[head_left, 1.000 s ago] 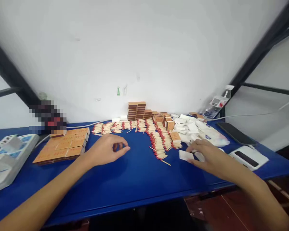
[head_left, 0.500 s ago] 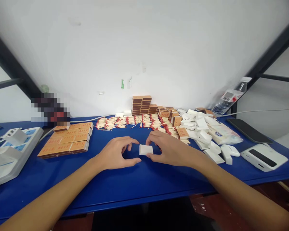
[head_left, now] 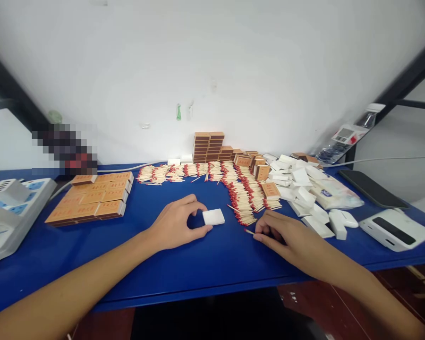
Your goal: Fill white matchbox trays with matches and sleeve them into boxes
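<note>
Thumb and index finger of my left hand (head_left: 180, 223) rest at the front and back edges of a small white matchbox tray (head_left: 214, 217), gripping its left end on the blue table. Whether the tray holds anything is hard to see. To its right, my right hand (head_left: 286, 236) pinches a single matchstick (head_left: 250, 232), its red head pointing left. Just behind that hand, loose matchsticks (head_left: 242, 200) with red heads lie in rows that run back and along the wall.
Orange matchboxes (head_left: 92, 196) are laid in a block at left beside a power strip (head_left: 31, 212). More matchboxes (head_left: 208, 146) stand stacked by the wall. White trays (head_left: 301, 189) heap at right, near a plastic bottle (head_left: 350, 137), a phone (head_left: 373, 189) and a white device (head_left: 395, 229).
My right hand has let go of the white tray, moved right and taken a matchstick. My left hand has closed in on the tray's left end. The camera view has shifted slightly.
</note>
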The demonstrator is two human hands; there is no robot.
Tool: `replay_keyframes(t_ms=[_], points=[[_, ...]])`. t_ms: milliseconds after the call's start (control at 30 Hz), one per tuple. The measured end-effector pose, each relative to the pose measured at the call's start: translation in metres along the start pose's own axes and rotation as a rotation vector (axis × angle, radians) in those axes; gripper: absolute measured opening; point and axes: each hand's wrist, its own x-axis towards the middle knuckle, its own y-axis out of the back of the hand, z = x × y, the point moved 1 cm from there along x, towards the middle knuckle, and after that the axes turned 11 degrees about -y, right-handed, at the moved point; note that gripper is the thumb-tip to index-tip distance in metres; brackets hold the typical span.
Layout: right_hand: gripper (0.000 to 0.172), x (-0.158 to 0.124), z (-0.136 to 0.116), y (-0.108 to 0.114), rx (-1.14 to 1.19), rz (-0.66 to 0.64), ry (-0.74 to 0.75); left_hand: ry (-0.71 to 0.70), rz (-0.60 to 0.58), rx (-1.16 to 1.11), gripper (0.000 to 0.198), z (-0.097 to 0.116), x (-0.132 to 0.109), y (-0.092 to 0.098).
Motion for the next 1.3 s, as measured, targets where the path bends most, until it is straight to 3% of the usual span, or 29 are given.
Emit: replay_keyframes(t_ms=[133,267,433,600,900,1067,1300], points=[[0.025,0.013,-0.021,0.010,0.002,-0.041,0.062,-0.023,0.034,-0.029,0.031,-0.004,-0.001,0.005],[0.018,0.058,-0.053,0.020,0.010,0.007,0.225,-0.068,0.098,0.001,0.032,-0.008,-0.001,0.013],[0.014,0.101,-0.073,0.004,0.010,0.005,0.372,-0.083,0.107,0.019,0.028,-0.012,-0.001,0.018],[0.012,0.093,-0.063,-0.009,0.053,0.029,0.339,-0.105,0.090,0.017,0.027,-0.016,-0.002,0.021],[0.022,0.103,-0.024,0.031,-0.126,0.091,0.171,-0.069,0.073,0.050,0.027,-0.022,0.000,0.024],[0.024,0.098,-0.030,0.019,-0.182,-0.015,0.076,-0.087,0.061,0.052,0.027,-0.018,-0.001,0.023],[0.020,0.093,-0.037,0.012,-0.232,-0.036,0.088,-0.106,0.030,0.029,0.027,-0.013,-0.003,0.021]])
